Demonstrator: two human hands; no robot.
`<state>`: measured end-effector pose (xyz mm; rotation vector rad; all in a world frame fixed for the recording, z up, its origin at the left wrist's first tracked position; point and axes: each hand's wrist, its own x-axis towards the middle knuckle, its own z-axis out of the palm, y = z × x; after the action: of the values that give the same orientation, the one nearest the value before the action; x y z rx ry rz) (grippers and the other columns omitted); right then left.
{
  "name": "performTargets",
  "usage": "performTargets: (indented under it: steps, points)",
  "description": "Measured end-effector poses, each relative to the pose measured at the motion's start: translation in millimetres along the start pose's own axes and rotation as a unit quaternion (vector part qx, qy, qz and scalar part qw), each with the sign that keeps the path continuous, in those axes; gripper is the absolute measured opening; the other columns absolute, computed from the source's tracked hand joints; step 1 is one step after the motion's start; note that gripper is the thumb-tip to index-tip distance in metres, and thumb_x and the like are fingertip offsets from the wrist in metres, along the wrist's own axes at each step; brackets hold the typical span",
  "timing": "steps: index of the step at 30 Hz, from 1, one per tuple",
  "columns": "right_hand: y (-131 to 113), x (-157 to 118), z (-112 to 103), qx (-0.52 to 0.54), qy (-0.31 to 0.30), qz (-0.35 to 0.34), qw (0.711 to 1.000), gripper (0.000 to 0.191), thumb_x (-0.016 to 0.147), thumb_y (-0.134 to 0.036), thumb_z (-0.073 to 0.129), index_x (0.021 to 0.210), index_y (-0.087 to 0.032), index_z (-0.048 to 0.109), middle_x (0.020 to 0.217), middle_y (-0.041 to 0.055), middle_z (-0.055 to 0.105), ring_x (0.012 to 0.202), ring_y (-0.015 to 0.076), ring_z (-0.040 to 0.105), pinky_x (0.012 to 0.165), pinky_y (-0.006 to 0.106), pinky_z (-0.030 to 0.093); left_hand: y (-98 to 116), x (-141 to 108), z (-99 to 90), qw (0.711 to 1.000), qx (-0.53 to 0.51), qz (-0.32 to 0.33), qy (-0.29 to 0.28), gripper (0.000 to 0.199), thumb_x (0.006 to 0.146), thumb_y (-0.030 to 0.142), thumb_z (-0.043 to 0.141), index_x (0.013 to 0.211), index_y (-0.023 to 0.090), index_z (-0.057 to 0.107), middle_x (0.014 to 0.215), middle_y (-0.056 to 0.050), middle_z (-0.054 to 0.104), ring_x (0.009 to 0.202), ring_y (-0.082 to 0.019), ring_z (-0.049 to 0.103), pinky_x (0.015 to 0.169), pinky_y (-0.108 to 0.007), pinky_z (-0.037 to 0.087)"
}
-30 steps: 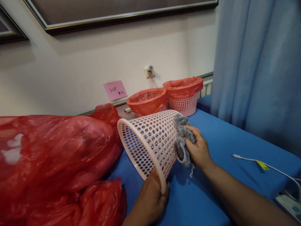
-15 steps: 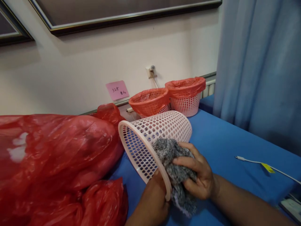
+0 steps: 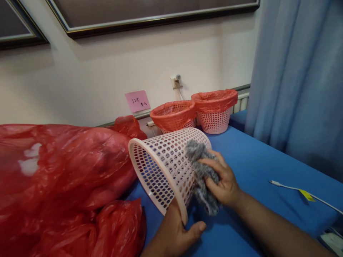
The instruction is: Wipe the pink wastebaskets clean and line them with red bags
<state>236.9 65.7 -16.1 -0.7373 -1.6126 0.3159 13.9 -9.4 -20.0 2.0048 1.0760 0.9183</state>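
A pale pink perforated plastic wastebasket (image 3: pixel 175 151) lies on its side on the blue tabletop, its mouth turned toward the lower left. My left hand (image 3: pixel 177 228) holds it at the lower rim, with the fingers inside, largely hidden, and the thumb sticking out on the near side. A crumpled grey speckled cloth (image 3: pixel 202 171) is gripped in my right hand (image 3: pixel 223 180), which presses it against the basket's outer wall, toward the base end.
Two similar baskets with red liners, a left one (image 3: pixel 174 114) and a right one (image 3: pixel 214 110), stand by the wall. Red plastic bags (image 3: pixel 80 171) fill the left side. A white cable (image 3: pixel 292 187) with a yellow tag lies at right, near a blue curtain (image 3: pixel 292 78).
My right hand and the cloth have moved up along the basket, away from the rim. The left thumb has swung outward from the rim. The basket has shifted slightly left in view.
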Motion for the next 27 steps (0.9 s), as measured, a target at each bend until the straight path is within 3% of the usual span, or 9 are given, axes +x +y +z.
performTargets:
  steps: [3,5,12,15,18,20,22,24,27]
  points:
    - [-17.2,-8.1,4.0,0.026,-0.085,-0.089,0.992,0.059,0.077,-0.013,0.058,0.134,-0.025,0.063,0.152,0.0119,0.048,0.131,0.0293,0.063,0.107,0.044,0.057,-14.5,-10.4,4.1,0.983,-0.156,-0.009,0.096,0.083,0.094,0.061,0.069,0.163,0.026,0.038,0.167,-0.015,0.046,0.154,-0.043,0.044,0.126,-0.063,0.036]
    - [-22.6,-9.8,4.3,0.026,-0.096,-0.142,0.985,0.061,0.074,-0.015,0.057,0.135,-0.024,0.061,0.152,0.0122,0.045,0.125,0.0284,0.065,0.101,0.043,0.06,-17.1,-12.9,4.8,0.973,-0.2,-0.006,0.117,0.081,0.093,0.062,0.069,0.16,0.026,0.041,0.164,-0.015,0.05,0.151,-0.042,0.048,0.123,-0.06,0.042]
    - [-35.0,-16.8,4.2,0.005,-0.063,-0.296,0.953,0.054,0.071,-0.025,0.057,0.125,-0.024,0.062,0.153,0.0112,0.041,0.106,0.0248,0.065,0.079,0.037,0.063,11.0,-7.2,-3.6,0.997,-0.011,0.069,0.015,0.08,0.093,0.052,0.072,0.163,0.028,0.041,0.155,-0.013,0.06,0.144,-0.04,0.056,0.123,-0.056,0.044]
    - [-32.9,-19.3,6.3,-0.01,-0.031,-0.246,0.969,0.054,0.077,-0.022,0.056,0.13,-0.023,0.062,0.152,0.0126,0.045,0.12,0.0285,0.064,0.089,0.041,0.063,15.2,-6.7,-7.9,0.991,0.087,0.103,0.0,0.073,0.1,0.045,0.062,0.167,0.03,0.035,0.162,-0.012,0.054,0.149,-0.039,0.051,0.126,-0.056,0.04]
    - [-14.4,-12.6,5.5,-0.046,0.027,-0.061,0.997,0.052,0.086,-0.017,0.055,0.137,-0.024,0.061,0.149,0.0135,0.052,0.135,0.0322,0.058,0.108,0.05,0.056,13.1,-7.9,-8.6,0.981,0.171,0.093,-0.01,0.074,0.102,0.035,0.059,0.169,0.034,0.028,0.167,-0.01,0.049,0.152,-0.037,0.048,0.127,-0.055,0.04]
    - [3.8,-3.3,3.1,-0.059,0.065,0.07,0.994,0.045,0.091,-0.02,0.055,0.135,-0.026,0.064,0.141,0.0128,0.06,0.134,0.0323,0.06,0.113,0.055,0.051,10.6,-8.9,-6.3,0.975,0.209,0.067,-0.027,0.074,0.102,0.032,0.059,0.169,0.036,0.027,0.167,-0.009,0.049,0.151,-0.036,0.049,0.126,-0.055,0.042]
    - [18.1,5.1,0.5,-0.054,0.091,0.144,0.984,0.039,0.093,-0.024,0.057,0.131,-0.025,0.066,0.131,0.0122,0.065,0.128,0.0322,0.063,0.113,0.058,0.05,8.3,-9.1,-2.6,0.971,0.23,0.048,-0.035,0.073,0.102,0.031,0.057,0.168,0.036,0.027,0.167,-0.01,0.049,0.151,-0.036,0.051,0.125,-0.057,0.044]
    - [21.3,8.0,-1.2,-0.047,0.092,0.148,0.984,0.039,0.092,-0.025,0.058,0.131,-0.025,0.066,0.129,0.012,0.065,0.127,0.0322,0.064,0.113,0.058,0.05,7.2,-7.9,0.8,0.969,0.24,0.044,-0.033,0.073,0.103,0.029,0.056,0.169,0.035,0.024,0.167,-0.011,0.049,0.152,-0.036,0.049,0.125,-0.059,0.043]
    - [3.3,-0.4,-1.4,-0.029,0.031,0.037,0.998,0.049,0.088,-0.018,0.057,0.136,-0.027,0.063,0.142,0.0118,0.058,0.136,0.0318,0.059,0.114,0.053,0.051,8.9,-3.1,3.0,0.972,0.226,0.06,-0.019,0.077,0.101,0.023,0.055,0.169,0.034,0.022,0.167,-0.011,0.049,0.153,-0.036,0.047,0.125,-0.059,0.043]
